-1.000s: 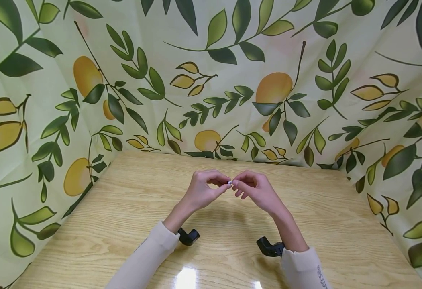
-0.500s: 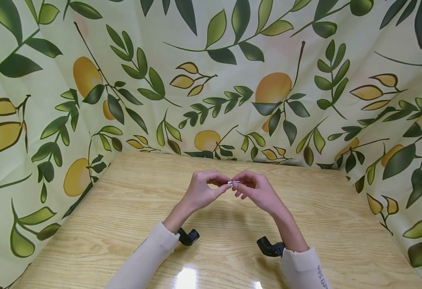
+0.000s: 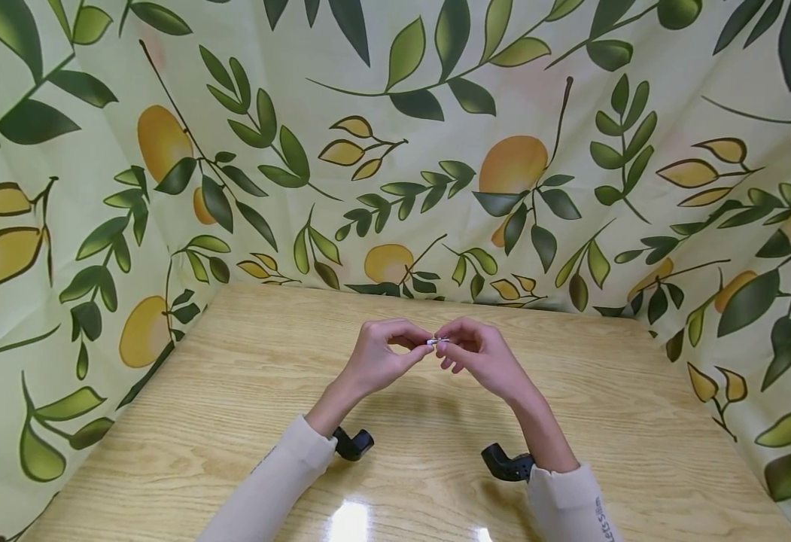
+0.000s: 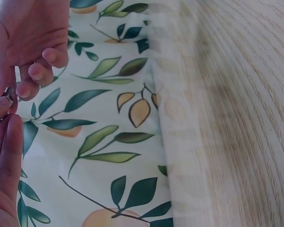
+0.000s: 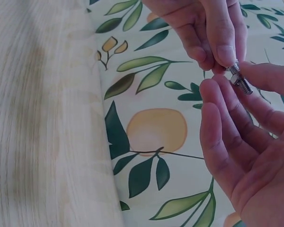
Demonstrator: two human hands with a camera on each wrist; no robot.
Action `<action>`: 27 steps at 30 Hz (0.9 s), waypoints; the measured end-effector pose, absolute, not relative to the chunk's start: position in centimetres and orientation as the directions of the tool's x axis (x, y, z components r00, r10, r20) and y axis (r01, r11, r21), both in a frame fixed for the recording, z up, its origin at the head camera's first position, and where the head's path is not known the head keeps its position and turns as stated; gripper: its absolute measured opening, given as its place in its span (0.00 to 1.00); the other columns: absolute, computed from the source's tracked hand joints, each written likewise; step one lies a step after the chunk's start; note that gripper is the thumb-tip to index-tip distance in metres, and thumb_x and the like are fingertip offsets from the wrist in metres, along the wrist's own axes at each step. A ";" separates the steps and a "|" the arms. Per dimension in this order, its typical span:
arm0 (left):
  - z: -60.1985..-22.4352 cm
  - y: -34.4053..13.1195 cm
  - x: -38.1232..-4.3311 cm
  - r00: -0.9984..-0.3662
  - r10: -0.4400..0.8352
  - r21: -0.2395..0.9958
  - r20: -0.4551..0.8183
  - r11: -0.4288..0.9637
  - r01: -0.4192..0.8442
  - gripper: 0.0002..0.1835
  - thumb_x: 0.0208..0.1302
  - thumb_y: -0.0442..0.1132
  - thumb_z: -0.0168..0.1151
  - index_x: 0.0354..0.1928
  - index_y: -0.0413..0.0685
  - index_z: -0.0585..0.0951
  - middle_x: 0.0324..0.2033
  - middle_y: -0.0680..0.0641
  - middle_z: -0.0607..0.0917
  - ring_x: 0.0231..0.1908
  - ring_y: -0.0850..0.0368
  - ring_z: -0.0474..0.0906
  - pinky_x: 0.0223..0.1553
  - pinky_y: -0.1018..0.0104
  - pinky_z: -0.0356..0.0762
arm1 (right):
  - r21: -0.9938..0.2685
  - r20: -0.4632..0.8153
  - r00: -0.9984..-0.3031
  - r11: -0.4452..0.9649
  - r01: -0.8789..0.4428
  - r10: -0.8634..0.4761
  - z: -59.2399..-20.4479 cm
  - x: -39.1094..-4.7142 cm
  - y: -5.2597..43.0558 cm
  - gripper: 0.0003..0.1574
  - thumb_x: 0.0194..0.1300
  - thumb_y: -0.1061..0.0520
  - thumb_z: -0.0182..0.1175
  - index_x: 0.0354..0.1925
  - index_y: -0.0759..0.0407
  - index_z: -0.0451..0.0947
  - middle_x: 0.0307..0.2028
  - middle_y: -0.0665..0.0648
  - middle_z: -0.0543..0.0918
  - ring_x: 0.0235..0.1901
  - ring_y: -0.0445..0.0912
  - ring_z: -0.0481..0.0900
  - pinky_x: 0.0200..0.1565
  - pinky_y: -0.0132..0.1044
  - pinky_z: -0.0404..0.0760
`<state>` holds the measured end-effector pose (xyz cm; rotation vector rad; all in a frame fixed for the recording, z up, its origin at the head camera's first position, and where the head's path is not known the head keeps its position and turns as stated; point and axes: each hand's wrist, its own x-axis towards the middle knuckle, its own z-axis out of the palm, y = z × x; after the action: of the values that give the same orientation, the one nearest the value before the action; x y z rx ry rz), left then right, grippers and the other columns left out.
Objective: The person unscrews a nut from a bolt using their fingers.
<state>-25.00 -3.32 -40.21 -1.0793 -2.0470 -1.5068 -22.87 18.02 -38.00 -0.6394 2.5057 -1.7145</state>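
Observation:
A small metal bolt (image 5: 246,88) with a nut (image 5: 235,78) on its thread spans the gap between my two hands. In the head view, my left hand (image 3: 383,354) pinches the bolt's end between thumb and forefinger. My right hand (image 3: 483,355) has its thumb and forefinger at the nut from the other side, the other fingers loosely bent. Up close in the right wrist view, the threaded end sticks out past the nut between the right thumb (image 5: 267,78) and forefinger. The left fingertips hide the bolt's other end.
Both hands are above a light wood table (image 3: 266,361). Cloth printed with leaves and fruit (image 3: 395,203) walls in its back and sides. Black curved wrist mounts (image 3: 507,463) hang by both cuffs.
The right thumb and forefinger have shifted slightly at the nut, and more of the bolt's shaft shows than a second ago. The left hand and both arms are nearly still.

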 end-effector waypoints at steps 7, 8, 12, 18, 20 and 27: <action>-40.2 -3.3 -24.9 -0.629 0.355 0.628 0.692 0.134 0.767 0.04 0.60 0.29 0.75 0.37 0.41 0.90 0.33 0.45 0.92 0.32 0.59 0.90 0.37 0.71 0.89 | -0.894 0.195 -0.915 0.319 -0.314 -0.354 -38.0 -22.8 18.0 0.15 0.75 0.56 0.62 0.51 0.67 0.80 0.42 0.68 0.86 0.32 0.47 0.86 0.34 0.37 0.88; -40.2 -3.3 -24.9 -0.631 0.356 0.629 0.689 0.137 0.765 0.04 0.60 0.29 0.75 0.37 0.41 0.90 0.33 0.45 0.92 0.32 0.59 0.90 0.37 0.71 0.89 | -0.894 0.194 -0.914 0.320 -0.314 -0.356 -38.0 -22.8 18.0 0.14 0.75 0.56 0.61 0.51 0.67 0.80 0.42 0.68 0.86 0.32 0.47 0.86 0.34 0.37 0.88; -40.1 -3.4 -24.9 -0.637 0.361 0.636 0.681 0.139 0.759 0.04 0.60 0.29 0.75 0.38 0.41 0.90 0.33 0.45 0.92 0.32 0.59 0.90 0.37 0.71 0.89 | -0.897 0.197 -0.912 0.310 -0.315 -0.359 -37.9 -22.8 18.0 0.13 0.74 0.59 0.63 0.51 0.67 0.79 0.41 0.68 0.86 0.32 0.48 0.86 0.35 0.36 0.88; -40.1 -3.3 -24.9 -0.633 0.359 0.635 0.686 0.129 0.762 0.04 0.60 0.29 0.75 0.37 0.40 0.90 0.33 0.45 0.92 0.32 0.60 0.89 0.37 0.70 0.89 | -0.901 0.187 -0.918 0.311 -0.303 -0.350 -37.9 -22.7 18.0 0.15 0.74 0.57 0.63 0.52 0.66 0.79 0.41 0.67 0.86 0.33 0.50 0.87 0.35 0.38 0.88; -40.1 -3.3 -24.9 -0.630 0.359 0.633 0.689 0.124 0.764 0.04 0.60 0.29 0.75 0.37 0.40 0.90 0.32 0.45 0.92 0.32 0.60 0.89 0.37 0.70 0.89 | -0.901 0.186 -0.918 0.313 -0.302 -0.349 -37.9 -22.7 18.0 0.14 0.75 0.57 0.62 0.51 0.66 0.80 0.41 0.68 0.86 0.32 0.47 0.86 0.35 0.37 0.88; -40.2 -3.4 -24.9 -0.629 0.359 0.636 0.689 0.117 0.763 0.04 0.60 0.29 0.75 0.37 0.40 0.90 0.33 0.45 0.92 0.32 0.60 0.89 0.37 0.70 0.89 | -0.902 0.198 -0.916 0.301 -0.310 -0.349 -37.8 -22.6 18.0 0.16 0.73 0.59 0.63 0.54 0.67 0.78 0.42 0.69 0.85 0.33 0.50 0.87 0.35 0.39 0.88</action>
<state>-24.94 -3.36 -40.16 -1.0916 -2.0370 -1.5184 -22.64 18.02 -37.83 -0.6347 2.5046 -1.7240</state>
